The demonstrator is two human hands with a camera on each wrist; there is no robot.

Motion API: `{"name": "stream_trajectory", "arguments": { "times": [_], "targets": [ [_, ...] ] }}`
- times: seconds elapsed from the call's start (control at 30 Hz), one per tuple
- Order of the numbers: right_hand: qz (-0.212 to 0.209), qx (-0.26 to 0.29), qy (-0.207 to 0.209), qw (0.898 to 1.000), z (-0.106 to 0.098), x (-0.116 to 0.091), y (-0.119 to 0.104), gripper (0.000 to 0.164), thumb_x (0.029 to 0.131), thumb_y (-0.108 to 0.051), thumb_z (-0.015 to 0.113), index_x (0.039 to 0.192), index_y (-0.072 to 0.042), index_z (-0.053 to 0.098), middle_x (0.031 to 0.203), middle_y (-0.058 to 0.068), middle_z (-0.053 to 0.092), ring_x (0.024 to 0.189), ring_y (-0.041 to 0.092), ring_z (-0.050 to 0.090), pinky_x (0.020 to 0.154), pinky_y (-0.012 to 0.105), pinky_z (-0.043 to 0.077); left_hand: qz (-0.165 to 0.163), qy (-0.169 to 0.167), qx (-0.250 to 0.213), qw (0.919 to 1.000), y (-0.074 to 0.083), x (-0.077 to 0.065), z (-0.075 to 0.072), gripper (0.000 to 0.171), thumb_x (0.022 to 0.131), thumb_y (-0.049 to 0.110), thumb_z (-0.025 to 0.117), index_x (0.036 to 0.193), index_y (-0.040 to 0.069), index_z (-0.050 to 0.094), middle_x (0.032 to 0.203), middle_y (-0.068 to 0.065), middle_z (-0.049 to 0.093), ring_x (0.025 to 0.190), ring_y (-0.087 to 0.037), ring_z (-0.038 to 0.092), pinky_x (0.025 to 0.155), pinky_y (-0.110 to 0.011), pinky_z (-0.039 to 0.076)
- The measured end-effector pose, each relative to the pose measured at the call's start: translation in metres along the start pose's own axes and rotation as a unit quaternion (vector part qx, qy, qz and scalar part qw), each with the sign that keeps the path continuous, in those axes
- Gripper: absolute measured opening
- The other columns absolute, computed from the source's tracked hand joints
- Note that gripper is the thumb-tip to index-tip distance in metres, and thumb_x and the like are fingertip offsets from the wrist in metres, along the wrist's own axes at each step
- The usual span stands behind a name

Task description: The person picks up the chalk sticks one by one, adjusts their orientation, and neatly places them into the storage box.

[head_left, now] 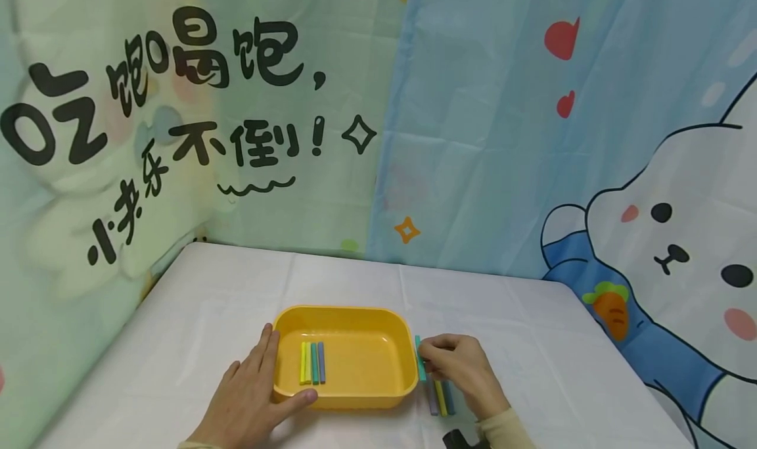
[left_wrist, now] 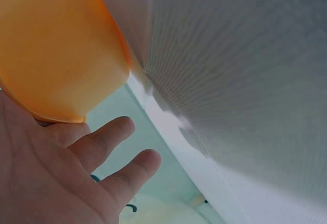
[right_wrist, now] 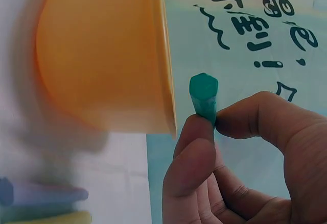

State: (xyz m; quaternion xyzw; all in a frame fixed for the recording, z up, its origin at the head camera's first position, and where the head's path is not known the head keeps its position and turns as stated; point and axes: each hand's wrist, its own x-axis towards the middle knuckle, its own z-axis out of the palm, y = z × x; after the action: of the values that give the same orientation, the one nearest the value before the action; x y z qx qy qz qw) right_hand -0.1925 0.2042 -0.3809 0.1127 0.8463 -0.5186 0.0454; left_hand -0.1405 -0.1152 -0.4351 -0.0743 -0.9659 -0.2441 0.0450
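Observation:
A yellow plastic tray [head_left: 372, 363] rests on the white-covered table. Inside, toward its left, several crayons [head_left: 314, 363] in yellow, green and purple lie side by side. My left hand [head_left: 251, 386] steadies the tray's left end, with fingers extended along the side and thumb at the front rim. Between thumb and fingertips, my right hand [head_left: 464, 370] pinches a teal-green crayon [right_wrist: 204, 94] just outside the tray's right wall. The right wrist view shows its six-sided end pointing up, level with the rim. Below that hand lie a purple crayon [head_left: 433, 401], a yellow one [head_left: 441, 398] and a dark bluish one [head_left: 449, 400].
White cloth [head_left: 236, 284] covers the table. Printed curtains [head_left: 473, 140] hang behind its back edge and along the left side. A black object [head_left: 458, 439] shows by the right wrist at the bottom of the head view.

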Motion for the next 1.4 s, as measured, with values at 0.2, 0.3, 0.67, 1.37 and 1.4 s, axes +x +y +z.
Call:
{"name": "stream_trajectory", "arguments": {
  "times": [0.2, 0.3, 0.67, 1.37, 1.4],
  "targets": [
    [-0.008, 0.007, -0.007, 1.0, 0.008, -0.002, -0.005, 0.028, 0.082, -0.015, 0.069, 0.102, 0.002, 0.074, 0.086, 0.011, 0.071, 0.074, 0.023, 0.066, 0.07, 0.038, 0.06, -0.007, -0.008, 0.002, 0.9999, 0.0, 0.001, -0.001, 0.121, 0.083, 0.086, 0.048, 0.16, -0.002, 0.015, 0.168, -0.017, 0.016, 0.145, -0.035, 0.036, 0.108, -0.064, 0.035],
    [-0.012, 0.006, -0.012, 1.0, 0.012, -0.004, -0.009, 0.027, 0.082, -0.016, 0.069, 0.102, 0.001, 0.075, 0.084, 0.01, 0.071, 0.073, 0.021, 0.066, 0.071, 0.038, 0.06, -0.009, -0.011, 0.003, 0.9999, 0.0, 0.001, -0.001, 0.122, 0.083, 0.086, 0.047, 0.16, -0.002, 0.015, 0.167, -0.018, 0.016, 0.145, -0.035, 0.036, 0.108, -0.064, 0.035],
    [-0.045, 0.012, -0.026, 0.999, 0.027, -0.005, -0.02, 0.024, 0.083, -0.016, 0.073, 0.099, 0.001, 0.075, 0.081, 0.01, 0.072, 0.074, 0.024, 0.068, 0.066, 0.035, 0.059, -0.008, -0.008, 0.002, 0.9999, -0.001, 0.002, 0.0, 0.122, 0.083, 0.086, 0.048, 0.16, -0.002, 0.015, 0.167, -0.018, 0.017, 0.145, -0.035, 0.036, 0.107, -0.063, 0.036],
    [-0.072, -0.008, -0.052, 0.996, 0.055, 0.001, -0.029, 0.022, 0.085, -0.017, 0.071, 0.098, 0.001, 0.075, 0.08, 0.008, 0.072, 0.069, 0.02, 0.068, 0.066, 0.036, 0.06, -0.016, -0.013, -0.002, 0.9998, 0.0, 0.003, 0.0, 0.124, 0.082, 0.088, 0.047, 0.161, 0.0, 0.011, 0.167, -0.017, 0.017, 0.142, -0.035, 0.041, 0.107, -0.06, 0.037],
    [-0.072, -0.01, -0.054, 0.996, 0.056, 0.001, -0.029, 0.022, 0.085, -0.016, 0.07, 0.097, 0.001, 0.075, 0.079, 0.008, 0.072, 0.069, 0.019, 0.068, 0.066, 0.035, 0.06, -0.016, -0.014, -0.003, 0.9998, 0.0, 0.003, -0.001, 0.124, 0.082, 0.088, 0.047, 0.161, 0.0, 0.011, 0.167, -0.017, 0.017, 0.141, -0.035, 0.042, 0.107, -0.06, 0.037]
  ]
}}
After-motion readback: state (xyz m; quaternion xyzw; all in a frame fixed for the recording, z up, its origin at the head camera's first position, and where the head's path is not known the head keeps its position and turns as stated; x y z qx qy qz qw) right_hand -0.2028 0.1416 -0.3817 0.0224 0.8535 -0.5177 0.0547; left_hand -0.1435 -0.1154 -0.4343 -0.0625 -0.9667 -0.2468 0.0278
